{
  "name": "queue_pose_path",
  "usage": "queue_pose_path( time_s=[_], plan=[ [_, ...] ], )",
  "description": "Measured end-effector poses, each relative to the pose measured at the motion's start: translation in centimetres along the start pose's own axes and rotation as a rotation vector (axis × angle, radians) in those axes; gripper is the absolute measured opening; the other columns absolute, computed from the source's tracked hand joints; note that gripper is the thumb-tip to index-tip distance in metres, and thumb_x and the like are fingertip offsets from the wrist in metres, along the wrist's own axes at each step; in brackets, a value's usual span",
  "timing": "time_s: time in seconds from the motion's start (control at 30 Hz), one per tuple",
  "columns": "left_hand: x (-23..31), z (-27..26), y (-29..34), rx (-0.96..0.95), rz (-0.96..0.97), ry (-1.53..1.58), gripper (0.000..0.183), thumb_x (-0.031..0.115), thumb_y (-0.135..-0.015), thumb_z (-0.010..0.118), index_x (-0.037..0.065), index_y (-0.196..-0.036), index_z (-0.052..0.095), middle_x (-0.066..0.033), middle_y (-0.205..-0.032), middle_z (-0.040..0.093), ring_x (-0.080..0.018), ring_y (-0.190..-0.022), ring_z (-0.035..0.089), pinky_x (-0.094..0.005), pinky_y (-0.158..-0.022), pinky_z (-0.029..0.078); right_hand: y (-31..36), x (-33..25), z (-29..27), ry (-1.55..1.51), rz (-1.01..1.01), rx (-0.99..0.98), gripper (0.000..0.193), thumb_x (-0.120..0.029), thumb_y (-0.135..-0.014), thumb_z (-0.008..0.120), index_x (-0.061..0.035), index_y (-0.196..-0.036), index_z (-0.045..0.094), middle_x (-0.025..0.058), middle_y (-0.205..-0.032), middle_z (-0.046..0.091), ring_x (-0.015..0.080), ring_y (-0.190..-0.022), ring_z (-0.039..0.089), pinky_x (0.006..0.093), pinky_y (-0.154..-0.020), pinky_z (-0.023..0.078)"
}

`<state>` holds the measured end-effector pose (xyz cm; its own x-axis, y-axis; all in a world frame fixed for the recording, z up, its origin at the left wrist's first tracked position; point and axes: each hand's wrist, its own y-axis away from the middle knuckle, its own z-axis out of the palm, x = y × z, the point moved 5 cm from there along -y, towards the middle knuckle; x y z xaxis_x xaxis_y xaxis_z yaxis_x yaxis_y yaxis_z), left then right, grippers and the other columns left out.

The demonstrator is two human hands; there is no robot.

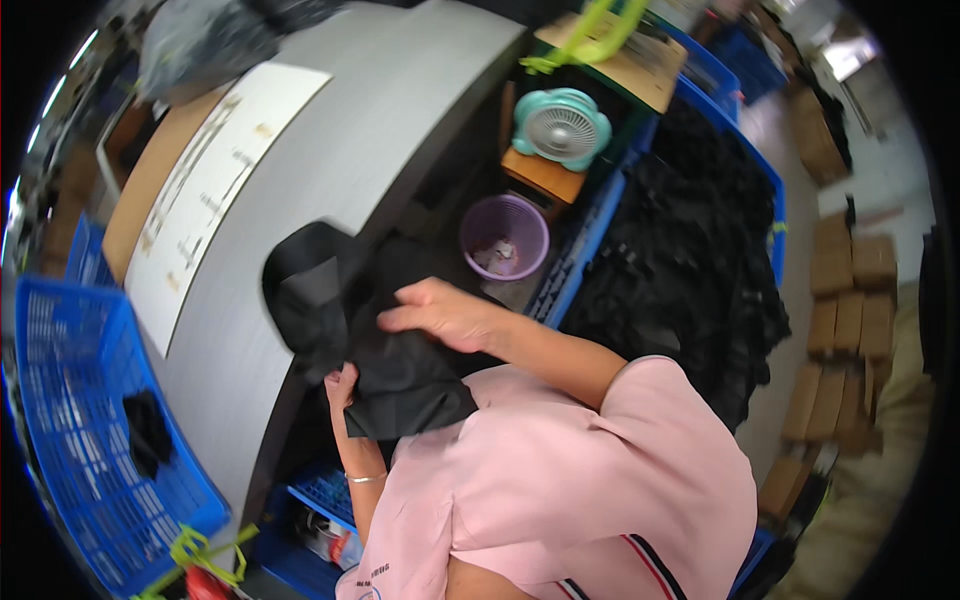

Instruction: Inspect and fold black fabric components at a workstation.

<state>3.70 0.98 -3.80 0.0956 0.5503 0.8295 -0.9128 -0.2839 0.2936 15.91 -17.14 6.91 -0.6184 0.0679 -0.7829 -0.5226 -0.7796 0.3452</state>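
A black fabric piece point(405, 375), perhaps a bag or pouch, hangs in front of me at the table's edge. Its rounded upper part point(312, 285) reaches over the tabletop, and its lower end lies against my pink shirt. My left hand point(342, 384) is closed on the fabric's near left side, its fingers partly hidden by the cloth. Over the fabric's right side is my right hand point(445, 314), thumb and fingers stretched out and apart, slightly smeared by motion. I cannot tell whether its fingertips touch the cloth.
A white board point(225, 190) lies on the grey table point(400, 90). At left stands a blue basket point(80, 440) with a black piece inside. Beyond my hands are a purple bin point(541, 240) and teal fan point(562, 130). Black items point(670, 250) heap in a blue container at right, near cardboard boxes point(845, 320).
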Motion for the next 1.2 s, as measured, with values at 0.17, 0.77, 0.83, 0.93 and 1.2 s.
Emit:
queue_pose_path(
  time_s=[0.17, 0.77, 0.83, 0.93, 1.2],
  plan=[
    [0.0, 9.0, 1.1, 0.047, -0.062, 0.023, 0.013, 0.013, -0.091, 0.07, 0.003, -0.098, 0.063, -0.004, -0.098, 0.068, -0.0127, -0.082, 0.064, -0.0258, -0.074, 0.052, -0.5, 3.2, -7.9, 0.154, -0.289, 0.32, 0.023, -0.021, -0.091, 0.07, -0.0042, -0.078, 0.061, -0.0044, -0.074, 0.059, 0.004, -0.071, 0.053, 0.0255, -0.063, 0.047],
    [-0.8, 6.4, 2.5, -0.064, -0.118, -0.439, 0.043, 0.02, -0.097, 0.063, 0.0, -0.135, 0.054, -0.0128, -0.126, 0.063, -0.017, -0.1, 0.067, -0.0275, -0.08, 0.055, 43.1, -10.7, -37.3, 1.168, -0.313, 1.665, 0.073, -0.036, -0.089, 0.07, 0.0036, -0.143, 0.042, 0.0256, -0.14, 0.053, 0.0374, -0.129, 0.052, 0.0398, -0.107, 0.041],
    [-0.8, 5.2, 2.2, -0.063, -0.106, -0.446, 0.041, 0.019, -0.097, 0.064, 0.0, -0.133, 0.056, -0.0132, -0.127, 0.063, -0.018, -0.102, 0.067, -0.0285, -0.082, 0.054, 46.3, -8.6, -41.2, 1.742, -0.123, 1.764, 0.081, -0.035, -0.088, 0.069, 0.0, -0.151, 0.032, 0.0244, -0.154, 0.034, 0.0357, -0.141, 0.037, 0.0401, -0.116, 0.029],
    [1.2, 3.1, 2.0, 0.07, -0.002, -0.421, 0.038, 0.019, -0.098, 0.062, 0.0, -0.13, 0.058, -0.0108, -0.119, 0.067, -0.0158, -0.1, 0.066, -0.0265, -0.08, 0.054, 42.5, -4.5, -45.7, 1.425, -0.18, 1.339, 0.073, -0.032, -0.096, 0.061, -0.0004, -0.152, 0.028, 0.0256, -0.149, 0.042, 0.0381, -0.136, 0.043, 0.0411, -0.113, 0.034],
    [14.5, -13.8, 2.9, 0.849, 0.632, -0.76, 0.024, 0.017, -0.093, 0.066, 0.0, -0.108, 0.071, -0.0042, -0.084, 0.072, -0.0164, -0.073, 0.066, -0.0283, -0.068, 0.052, 30.3, -1.7, -50.7, 1.489, 0.558, 1.2, 0.052, -0.031, -0.092, 0.062, 0.0004, -0.131, 0.05, 0.0249, -0.128, 0.059, 0.0387, -0.117, 0.06, 0.0451, -0.098, 0.049]
  ],
)
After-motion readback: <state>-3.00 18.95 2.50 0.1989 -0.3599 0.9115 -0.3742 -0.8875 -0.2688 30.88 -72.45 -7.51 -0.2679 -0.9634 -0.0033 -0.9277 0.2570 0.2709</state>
